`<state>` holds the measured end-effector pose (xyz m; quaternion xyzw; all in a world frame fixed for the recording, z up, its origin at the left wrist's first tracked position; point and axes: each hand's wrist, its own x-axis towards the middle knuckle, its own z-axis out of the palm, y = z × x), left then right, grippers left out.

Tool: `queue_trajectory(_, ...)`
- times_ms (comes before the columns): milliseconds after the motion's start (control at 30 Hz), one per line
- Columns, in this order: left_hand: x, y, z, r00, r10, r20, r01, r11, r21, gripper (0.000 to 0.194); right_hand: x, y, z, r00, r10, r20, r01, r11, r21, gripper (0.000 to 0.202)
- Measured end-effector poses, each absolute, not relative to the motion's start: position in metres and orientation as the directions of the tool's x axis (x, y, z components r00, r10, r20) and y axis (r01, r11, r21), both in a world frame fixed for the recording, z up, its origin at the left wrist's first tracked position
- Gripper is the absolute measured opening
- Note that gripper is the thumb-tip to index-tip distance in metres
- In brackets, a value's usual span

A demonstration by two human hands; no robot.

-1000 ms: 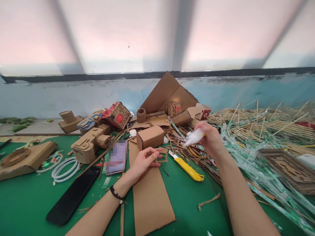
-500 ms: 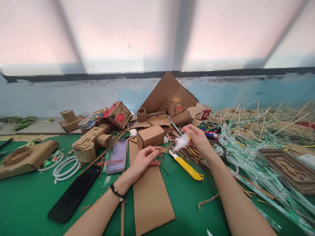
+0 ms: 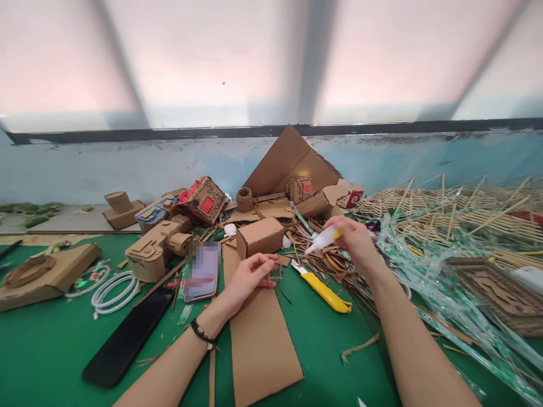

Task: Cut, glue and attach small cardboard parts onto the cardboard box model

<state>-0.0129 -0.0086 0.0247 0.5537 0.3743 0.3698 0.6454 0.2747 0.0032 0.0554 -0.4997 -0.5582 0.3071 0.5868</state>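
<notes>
My right hand [image 3: 348, 240] is closed round a small white glue bottle [image 3: 324, 240], its nozzle tilted down to the left above brown scraps. A small piece of cardboard [image 3: 276, 272], seemingly a little open frame, is pinched in the fingers of my left hand [image 3: 250, 282]; the fingers partly hide it. Beneath that hand lies a long flat cardboard sheet [image 3: 265, 345]. Just behind stands a closed cardboard box [image 3: 260, 234]. Between my hands a yellow utility knife [image 3: 324, 289] rests on the green table [image 3: 331, 356], blade out.
At the left are a phone [image 3: 201, 271], a black flat object [image 3: 129, 336], a coiled white cable [image 3: 114, 291] and a cardboard camera model [image 3: 153, 251]. Clear plastic strips [image 3: 449, 305] and thin sticks [image 3: 424, 209] crowd the right side. A large cardboard sheet [image 3: 275, 161] leans against the wall.
The glue bottle has moved slightly right in my right hand and its nozzle now points down-left; before, it was blurred by motion. My left hand has stayed in place.
</notes>
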Motion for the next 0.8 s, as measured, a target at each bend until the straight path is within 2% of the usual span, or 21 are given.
queue_trajectory(100,-0.013,-0.008,0.025,0.447,0.892,-0.07,-0.061,0.108,0.992,0.047,0.277,-0.004,0.06,0.189,0.902,0.387,0.281,0.328,-0.902,0.05)
queue_trajectory(200,-0.013,-0.007,0.024,0.442,0.894,-0.068,-0.061,0.106,0.993,0.049,0.272,-0.011,0.069,0.172,0.893,0.417,0.335,0.345,-0.877,0.04)
queue_trajectory(333,-0.014,-0.005,0.021,0.433,0.899,-0.062,-0.074,0.104,0.992,0.049,0.263,-0.017,0.089,0.173,0.841,0.513,0.315,0.446,-0.838,0.058)
queue_trajectory(400,-0.015,-0.005,0.019,0.434,0.899,-0.064,-0.083,0.11,0.99,0.049,0.265,-0.019,0.098,0.174,0.827,0.534,0.382,0.444,-0.811,0.051)
queue_trajectory(467,-0.015,-0.005,0.018,0.441,0.895,-0.064,-0.09,0.115,0.989,0.049,0.269,-0.021,0.105,0.168,0.827,0.537,0.415,0.435,-0.799,0.032)
queue_trajectory(633,-0.017,-0.004,0.017,0.444,0.895,-0.045,-0.097,0.098,0.99,0.049,0.283,-0.027,0.104,0.138,0.824,0.55,0.483,0.429,-0.764,0.04)
queue_trajectory(800,-0.019,-0.004,0.017,0.444,0.895,-0.031,-0.107,0.088,0.99,0.048,0.291,-0.03,0.098,0.105,0.815,0.57,0.546,0.432,-0.718,0.035)
